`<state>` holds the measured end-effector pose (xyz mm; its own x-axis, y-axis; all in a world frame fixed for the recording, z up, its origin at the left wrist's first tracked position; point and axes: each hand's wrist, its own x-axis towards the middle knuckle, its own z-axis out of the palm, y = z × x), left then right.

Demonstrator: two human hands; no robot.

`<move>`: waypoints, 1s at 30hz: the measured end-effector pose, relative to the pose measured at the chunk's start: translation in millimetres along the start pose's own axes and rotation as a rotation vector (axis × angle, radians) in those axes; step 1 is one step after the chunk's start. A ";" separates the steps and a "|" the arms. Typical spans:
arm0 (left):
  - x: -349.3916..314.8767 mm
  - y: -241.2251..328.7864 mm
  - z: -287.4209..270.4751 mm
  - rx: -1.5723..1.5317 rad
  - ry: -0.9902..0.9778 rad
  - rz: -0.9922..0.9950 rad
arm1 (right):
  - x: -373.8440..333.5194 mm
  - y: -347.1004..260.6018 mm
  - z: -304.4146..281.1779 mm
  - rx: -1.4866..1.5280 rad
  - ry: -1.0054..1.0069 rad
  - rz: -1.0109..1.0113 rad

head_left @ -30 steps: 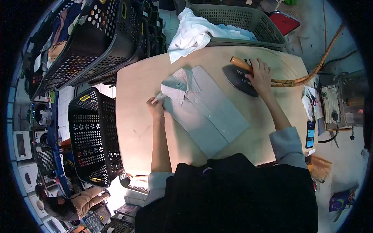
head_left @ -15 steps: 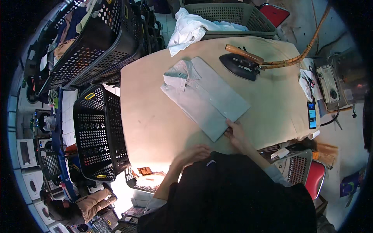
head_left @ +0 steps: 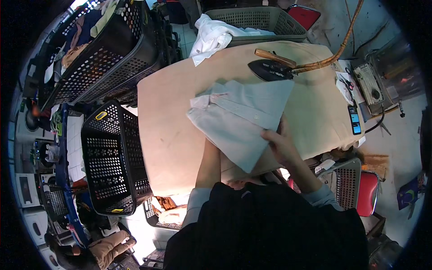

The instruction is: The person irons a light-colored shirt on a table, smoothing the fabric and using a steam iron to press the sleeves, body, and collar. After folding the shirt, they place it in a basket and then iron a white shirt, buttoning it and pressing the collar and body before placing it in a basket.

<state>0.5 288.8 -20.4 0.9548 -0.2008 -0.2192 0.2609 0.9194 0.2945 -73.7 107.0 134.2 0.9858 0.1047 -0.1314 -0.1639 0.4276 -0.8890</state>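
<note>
A folded pale grey button-up shirt [head_left: 243,119] is lifted and tilted above the padded beige ironing table [head_left: 166,139], its collar end toward the left. My right hand [head_left: 281,144] grips the shirt's near right edge, thumb on top and fingers underneath. My left forearm [head_left: 208,168] reaches under the shirt from the near side, and the cloth covers that hand's fingers. Just beyond the shirt lies a dark iron [head_left: 271,70] with a wooden handle, a wrapped hose running from it to the upper right.
A grey-green basket [head_left: 252,17] with white cloth [head_left: 211,36] stands past the far edge. Black perforated baskets [head_left: 108,157] line the left. Scissors [head_left: 345,83], a phone [head_left: 355,119] and a metal control box [head_left: 371,83] sit at the right. A person [head_left: 103,249] is at lower left.
The shirt, flat on the table before, has been raised and turned. My left hand has gone from the near edge to beneath it. My right hand keeps its hold.
</note>
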 end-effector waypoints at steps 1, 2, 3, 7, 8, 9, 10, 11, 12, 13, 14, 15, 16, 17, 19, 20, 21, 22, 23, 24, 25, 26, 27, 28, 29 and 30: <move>-3.0 11.6 -0.6 -0.018 -0.008 0.075 | 2.9 -5.0 -9.7 -0.053 -0.031 0.001; -8.9 26.2 -2.8 -0.009 -0.013 0.151 | 7.0 -9.1 -16.9 -0.101 -0.065 0.003; -15.6 40.2 -5.4 0.005 -0.019 0.226 | 14.4 -14.1 -18.9 -0.113 -0.072 0.000; -61.9 88.7 -32.3 0.129 0.029 0.490 | 66.4 -12.3 -39.5 -0.166 -0.155 0.081; -77.4 95.6 -44.4 0.174 0.076 0.518 | 86.2 -1.6 -54.7 -0.363 -0.173 0.052; -91.4 98.3 -59.4 0.212 0.157 0.512 | 103.3 11.4 -72.7 -0.562 -0.184 0.024; -108.1 97.7 -79.1 0.224 0.260 0.470 | 116.0 22.6 -87.7 -0.909 -0.182 -0.051; -122.5 94.7 -97.7 0.197 0.404 0.367 | 126.3 32.5 -103.6 -1.259 -0.167 -0.129; -142.8 93.8 -115.5 0.158 0.550 0.278 | 133.8 40.3 -111.2 -1.604 -0.168 -0.218; -149.4 83.2 -107.3 0.332 0.819 0.452 | 136.9 50.3 -112.6 -1.578 -0.154 -0.248; -155.7 72.8 -96.7 0.509 1.085 0.630 | 139.2 60.2 -104.0 -1.550 -0.142 -0.284; -164.8 63.3 -100.4 0.783 1.111 0.619 | 140.9 71.3 -95.7 -1.522 -0.128 -0.319; -175.0 53.2 -106.0 1.056 1.126 0.600 | 140.6 85.3 -85.8 -1.582 -0.129 -0.452; -178.1 44.2 -108.4 1.328 1.128 0.571 | 138.3 101.6 -76.0 -1.640 -0.130 -0.590; -171.4 26.1 -83.7 1.848 1.128 0.567 | 139.2 124.6 -81.4 -1.696 -0.201 -0.677; -170.3 22.0 -75.9 2.145 1.104 0.630 | 140.4 133.0 -84.3 -1.688 -0.279 -0.628; -169.8 22.8 -79.9 2.040 1.106 0.633 | 142.3 139.7 -89.5 -1.679 -0.356 -0.578; -169.4 25.3 -84.4 1.931 1.112 0.649 | 143.6 139.0 -89.2 -1.688 -0.385 -0.566; -169.8 26.3 -88.4 1.822 1.115 0.665 | 145.0 137.5 -90.1 -1.697 -0.415 -0.554; -171.6 25.0 -91.9 1.751 1.195 0.719 | 147.1 135.3 -91.4 -1.706 -0.445 -0.541; -169.9 23.0 -87.8 1.676 1.269 0.764 | 150.0 131.3 -92.8 -1.742 -0.459 -0.543; -167.8 20.8 -83.7 1.597 1.343 0.808 | 153.6 126.2 -94.9 -1.778 -0.473 -0.545; -167.0 17.9 -78.8 1.667 1.381 0.746 | 158.9 118.8 -97.5 -1.814 -0.489 -0.549; -167.7 16.0 -59.7 1.741 1.422 0.674 | 168.0 97.3 -95.5 -1.884 -0.423 -0.627; -168.7 14.1 -49.8 1.812 1.464 0.600 | 181.9 68.5 -91.9 -1.947 -0.355 -0.709; -171.2 11.3 -54.7 1.796 1.405 0.570 | 197.1 42.0 -89.8 -1.970 -0.195 -0.743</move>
<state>-167.7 352.1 -30.5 0.5108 0.8521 0.1140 0.6658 -0.4760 0.5745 117.0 64.9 31.5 0.7950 0.5278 0.2990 0.5352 -0.8423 0.0639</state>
